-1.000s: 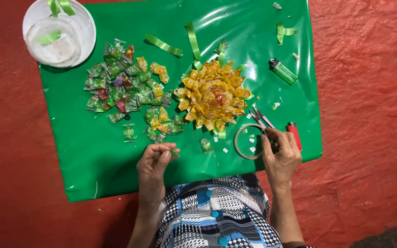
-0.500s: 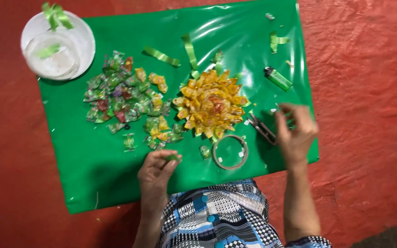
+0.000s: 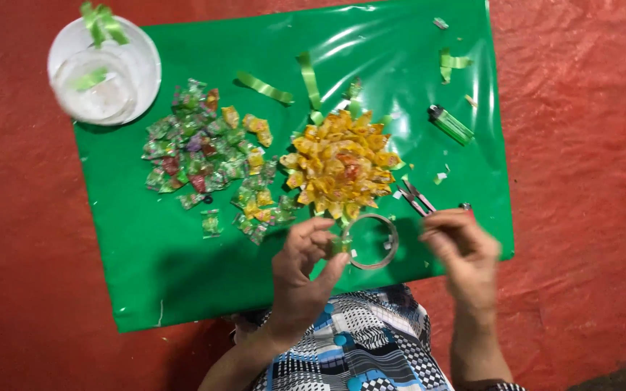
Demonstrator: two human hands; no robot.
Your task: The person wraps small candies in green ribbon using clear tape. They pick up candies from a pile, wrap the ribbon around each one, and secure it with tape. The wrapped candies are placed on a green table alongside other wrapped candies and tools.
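My left hand [image 3: 302, 271] pinches a small folded green wrapper piece [image 3: 340, 243] between thumb and fingers, right beside a clear tape roll [image 3: 375, 242]. My right hand [image 3: 464, 255] is blurred just right of the roll, its fingers curled toward it; I cannot make out anything in them. A round flower of folded yellow wrappers [image 3: 342, 166] lies just beyond the roll on the green sheet [image 3: 153, 268]. Small scissors [image 3: 416, 197] lie between the flower and my right hand.
A pile of folded green and red wrappers [image 3: 201, 156] lies left of the flower. A white plate [image 3: 143, 54] with a clear cup sits at the far left corner. A green lighter [image 3: 451, 124] and green strips [image 3: 264, 87] lie farther back. Red floor [image 3: 581, 145] surrounds the sheet.
My right hand has left the scissors and come down and left toward the tape roll. My left hand has shifted right toward the roll, still pinching the green piece.
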